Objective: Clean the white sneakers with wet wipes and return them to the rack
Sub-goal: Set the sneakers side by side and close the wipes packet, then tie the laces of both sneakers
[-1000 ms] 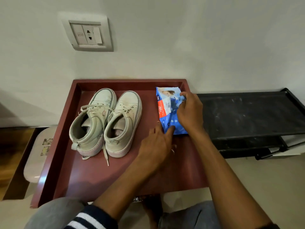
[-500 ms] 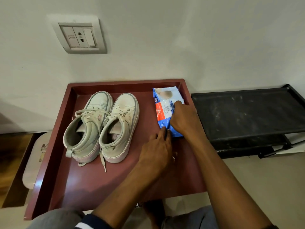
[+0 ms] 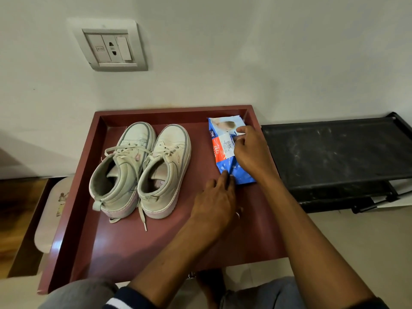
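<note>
Seen from above, the person wears a dark navy sleeve with white stripes (image 3: 124, 298) on the left arm, ending near the elbow and leaving the forearm bare. A dark sleeve edge (image 3: 376, 305) shows high on the right arm. A thin pale ring (image 3: 238, 215) circles a finger of the left hand (image 3: 215, 201). Grey fabric trousers (image 3: 75, 294) cover both knees.

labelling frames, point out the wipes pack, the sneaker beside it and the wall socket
wipes pack (image 3: 219, 150): head view, red label
sneaker beside pack (image 3: 175, 137): head view, toe cap
wall socket (image 3: 112, 48): head view, pin holes
</note>
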Tool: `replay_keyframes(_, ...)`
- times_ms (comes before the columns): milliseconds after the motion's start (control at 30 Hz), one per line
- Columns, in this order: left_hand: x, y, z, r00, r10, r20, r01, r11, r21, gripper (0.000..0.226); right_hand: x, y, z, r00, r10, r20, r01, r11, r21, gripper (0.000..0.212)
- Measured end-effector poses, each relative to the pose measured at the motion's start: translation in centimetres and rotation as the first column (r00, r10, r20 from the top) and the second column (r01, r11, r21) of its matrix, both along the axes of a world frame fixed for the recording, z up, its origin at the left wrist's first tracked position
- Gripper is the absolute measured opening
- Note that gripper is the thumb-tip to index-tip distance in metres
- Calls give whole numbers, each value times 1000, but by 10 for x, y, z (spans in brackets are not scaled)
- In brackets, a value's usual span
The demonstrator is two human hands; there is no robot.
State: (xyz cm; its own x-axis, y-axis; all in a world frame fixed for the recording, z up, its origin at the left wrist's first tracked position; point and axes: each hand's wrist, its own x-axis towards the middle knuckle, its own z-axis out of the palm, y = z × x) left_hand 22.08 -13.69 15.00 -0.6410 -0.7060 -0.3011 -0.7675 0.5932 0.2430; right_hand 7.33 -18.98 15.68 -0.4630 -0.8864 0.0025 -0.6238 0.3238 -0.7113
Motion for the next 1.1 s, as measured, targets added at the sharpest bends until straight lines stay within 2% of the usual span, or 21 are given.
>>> replay_keyframes(133, 1, -2, -1, 1000, -10, -16, 11, 1000, 19, 85, 10, 0, 1, 991, 129, -43, -122, 983, 140, 38)
replay_keyframes(233, 3, -2, -1, 1000, -18, -15, 18, 1000, -14, 84, 10, 0, 0, 989, 136, -50, -127, 979, 159, 38)
replay_keyframes(333, 3, -2, 5, 999, -28, 42, 29, 999, -25, 79, 7, 0, 8, 995, 9, -97, -10, 1000, -10, 37)
replay_keyframes(433, 6, 4, 15, 997, -13, 82, 20, 995, -94, 69, 8, 0, 17, 980, -90, -178, 55, 980, -192, 32)
replay_keyframes(467, 9, 7, 19, 998, 2, 60, 6, 991, -133, 61, 11, 1, 21, 977, -100, -189, 55, 972, -228, 29)
replay_keyframes(533, 21, 12, 31, 997, 30, -77, -48, 968, -244, 33, 23, 7, 30, 974, -92, -209, 30, 959, -282, 25)
replay_keyframes(600, 42, 16, 48, 992, 31, -125, -74, 932, -354, 8, 43, 15, 39, 965, -47, -259, -44, 941, -336, 21)
replay_keyframes(667, 70, 19, 66, 983, 101, -155, -156, 900, -408, 11, 69, 26, 49, 951, 21, -308, -142, 916, -375, 17)
replay_keyframes(767, 122, 28, 83, 930, 294, -218, -363, 826, -432, 8, 108, 42, 61, 925, 159, -346, -281, 898, -338, 16)
replay_keyframes(900, 181, 36, 77, 866, 414, -281, -500, 729, -468, 42, 161, 64, 67, 815, 347, -464, -476, 858, -194, 23)
replay_keyframes(1000, 198, 26, 62, 867, 450, -215, -499, 767, -404, 60, 191, 84, 54, 717, 415, -560, -502, 865, -1, 31)
replay_keyframes(1100, 207, 16, 48, 882, 447, -149, -470, 811, -349, 63, 205, 93, 43, 653, 408, -638, -476, 876, 74, 35)
